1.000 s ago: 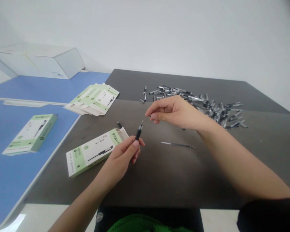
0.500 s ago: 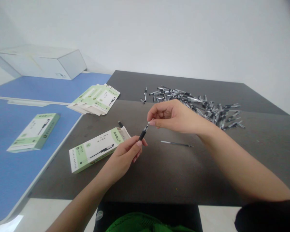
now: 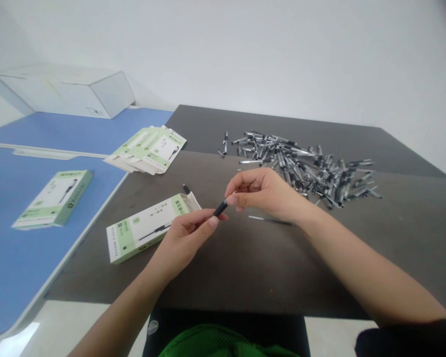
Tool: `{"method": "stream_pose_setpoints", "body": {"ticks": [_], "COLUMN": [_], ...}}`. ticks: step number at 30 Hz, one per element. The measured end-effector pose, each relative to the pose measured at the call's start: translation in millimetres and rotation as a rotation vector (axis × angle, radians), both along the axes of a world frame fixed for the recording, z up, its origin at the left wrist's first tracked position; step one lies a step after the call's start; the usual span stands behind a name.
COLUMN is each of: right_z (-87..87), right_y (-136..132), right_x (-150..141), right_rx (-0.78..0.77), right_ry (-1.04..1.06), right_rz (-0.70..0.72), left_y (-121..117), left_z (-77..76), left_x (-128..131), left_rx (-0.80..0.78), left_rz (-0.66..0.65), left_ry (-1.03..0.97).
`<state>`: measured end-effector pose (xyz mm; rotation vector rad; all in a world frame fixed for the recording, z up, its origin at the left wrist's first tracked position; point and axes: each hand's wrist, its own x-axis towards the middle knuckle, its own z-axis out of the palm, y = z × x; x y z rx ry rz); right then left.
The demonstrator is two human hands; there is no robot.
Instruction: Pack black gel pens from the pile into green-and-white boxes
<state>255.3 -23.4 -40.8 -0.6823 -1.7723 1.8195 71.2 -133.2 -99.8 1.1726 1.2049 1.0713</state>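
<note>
Slim black plastic pen barrel [image 3: 220, 208] slants over the open end of a box, one piece held between both hands. Left hand [image 3: 184, 239] curls its fingers and thumb around the lower end, seemingly to steady it, while right hand [image 3: 264, 192] pinches the narrow silver tip [image 3: 233, 194], so the hands are together on one object. Just below sits one green-and-white cardboard pen box [image 3: 143, 229], its end flap open, with one small black pen piece [image 3: 186, 188] beyond it. One thin silver-and-black refill [image 3: 271, 219] lies alone on the dark grey tabletop [image 3: 401, 258], right of the hands. Farther off spreads one heap of silver-and-black pen parts [image 3: 312, 171], dozens, too tangled to count. On the blue table [image 3: 26, 258] sits one lone green-and-white box [image 3: 52, 200]; a fanned stack of at least three boxes [image 3: 145, 156] lies at its edge, and one large white carton [image 3: 67, 91] stands behind.
</note>
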Motion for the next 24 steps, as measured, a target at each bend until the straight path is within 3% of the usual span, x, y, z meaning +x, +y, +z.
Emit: {"method": "stream_pose_setpoints", "body": {"ticks": [8, 14, 21, 24], "right_z": [-13.6, -24.4, -30.7, -33.8], "right_y": [-27, -35, -37, -39], "right_x": [1, 8, 21, 25], "right_rx": [-0.016, -0.013, 0.012, 0.014], "right_ry": [0.11, 0.15, 0.155, 0.155], "right_rz": [-0.181, -0.241, -0.308, -0.33], "left_y": [3, 0, 6, 6], "left_z": [2.4, 8.1, 5.9, 10.1], "left_x": [4, 15, 25, 25], "left_rx": [0.077, -0.11, -0.101, -0.211], "left_rz": [0.102, -0.032, 0.109, -0.047], "left_ry": [0.004, -0.164, -0.192, -0.272]}}
